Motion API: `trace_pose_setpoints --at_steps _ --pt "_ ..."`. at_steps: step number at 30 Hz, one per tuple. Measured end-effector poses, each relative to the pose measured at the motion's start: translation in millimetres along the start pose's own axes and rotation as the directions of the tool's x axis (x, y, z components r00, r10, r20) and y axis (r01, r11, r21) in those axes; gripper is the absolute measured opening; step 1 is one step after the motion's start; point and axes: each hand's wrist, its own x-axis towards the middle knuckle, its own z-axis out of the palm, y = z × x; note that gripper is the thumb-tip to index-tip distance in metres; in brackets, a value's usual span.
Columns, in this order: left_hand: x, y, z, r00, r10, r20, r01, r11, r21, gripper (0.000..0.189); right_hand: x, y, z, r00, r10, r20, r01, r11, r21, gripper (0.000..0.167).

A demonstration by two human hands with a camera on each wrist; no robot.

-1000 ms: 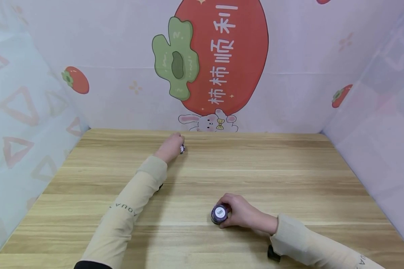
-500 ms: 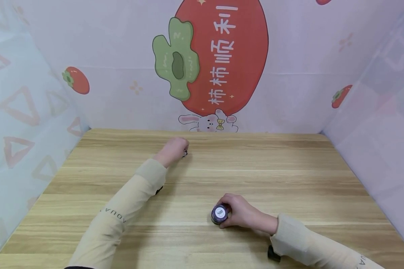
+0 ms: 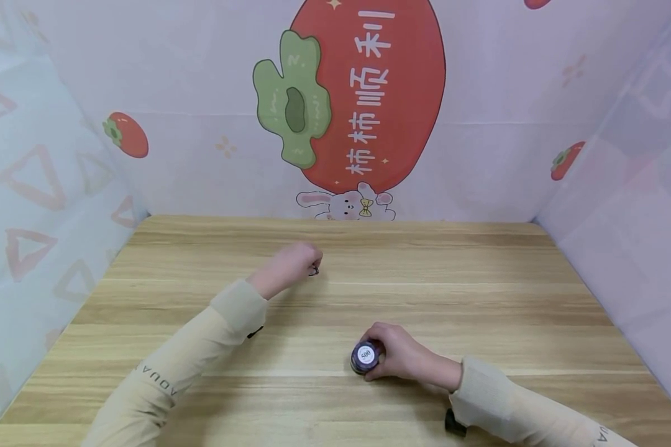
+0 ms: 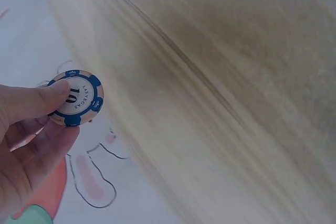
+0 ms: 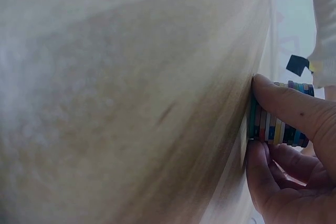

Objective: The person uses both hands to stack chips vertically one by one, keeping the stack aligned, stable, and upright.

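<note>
Between thumb and fingers my left hand (image 3: 291, 267) pinches a single poker chip (image 4: 79, 98), blue and tan with a white centre reading 10. In the head view that hand is above the back half of the table, left of centre, and the chip shows only as a small edge below the fingertips. Nearer the front, my right hand (image 3: 399, 352) holds a stack of poker chips (image 3: 365, 355) upright on the table. The top chip is dark purple and reads 500. Seen from the right wrist, several colours of chips are stacked, with thumb (image 5: 283, 100) and fingers around the lower part.
A light wood table (image 3: 481, 279) spreads under both hands. Printed cloth walls (image 3: 492, 93) stand at its back and both sides. A small black piece (image 3: 454, 422) hangs under the right cuff.
My left hand has come nearer and to the right, bringing its chip away from the table's back edge. The right hand and the stack have stayed put.
</note>
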Motion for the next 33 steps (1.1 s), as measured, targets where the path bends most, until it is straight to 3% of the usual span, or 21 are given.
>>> trace_pose_setpoints --at_steps 9,19,26,33 --pt "-21.3 26.8 -10.5 0.993 0.11 -0.037 -0.11 0.994 -0.003 0.017 -0.9 -2 0 1.0 0.006 0.007 -0.006 1.0 0.004 0.043" --pt "-32.3 49.4 -13.9 0.959 0.273 -0.074 -0.273 0.962 0.015 0.016 -1.4 -2 0 1.0 0.006 0.004 -0.006 1.0 -0.004 0.043" --pt "-36.6 57.9 -16.9 0.969 0.247 -0.004 -0.247 0.969 -0.019 0.015 -0.9 -2 -1 1.0 0.007 0.007 -0.007 1.0 0.001 0.043" --pt "-38.6 62.7 -21.9 0.97 0.236 0.064 -0.221 0.959 -0.176 0.015 -0.9 -2 0 1.0 0.007 -0.002 -0.007 1.0 -0.023 0.043"
